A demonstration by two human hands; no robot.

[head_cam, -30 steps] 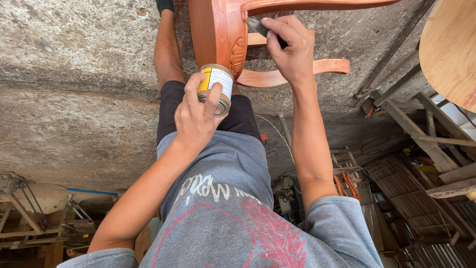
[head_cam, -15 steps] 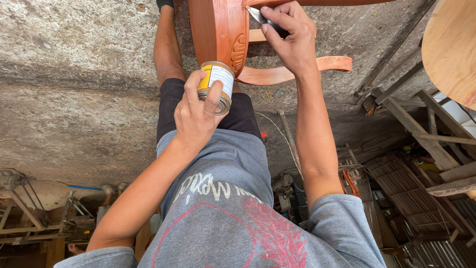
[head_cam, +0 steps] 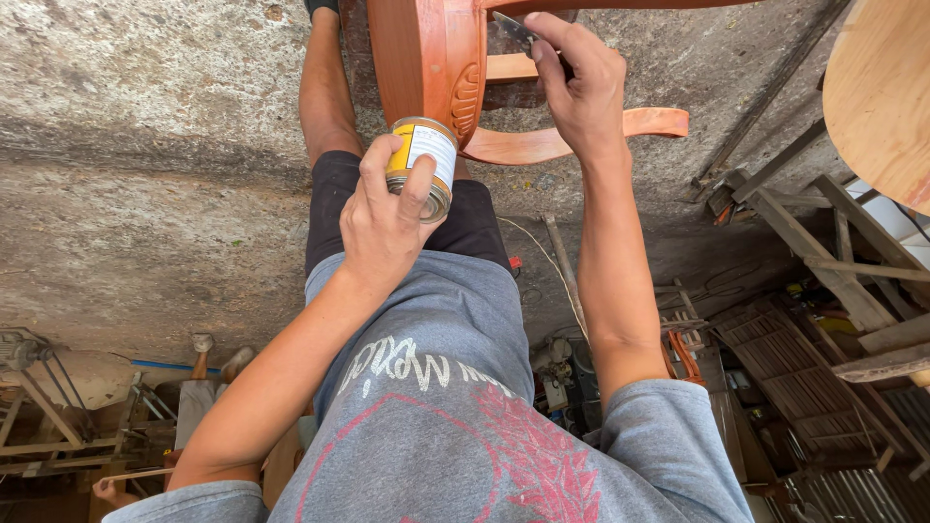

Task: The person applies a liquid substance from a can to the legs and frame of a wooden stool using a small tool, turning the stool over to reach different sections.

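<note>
My left hand [head_cam: 383, 228] grips a small round tin can [head_cam: 423, 165] with a yellow and white label, held over my lap. My right hand [head_cam: 579, 85] reaches forward and pinches a thin metal blade tool [head_cam: 513, 29] against the reddish-orange carved wooden chair [head_cam: 436, 58] in front of me. A curved chair piece [head_cam: 581, 136] runs under my right wrist. My leg in dark shorts lies beneath the can.
Rough concrete floor [head_cam: 145, 174] spreads to the left. A pale wooden round panel [head_cam: 882, 87] stands at the upper right. Wooden frames and slats [head_cam: 823, 320] are piled at the right. Hammers [head_cam: 201, 353] and metal stands lie at the lower left.
My right hand has shifted slightly up and forward along the chair with the blade. The can in my left hand stays in nearly the same place.
</note>
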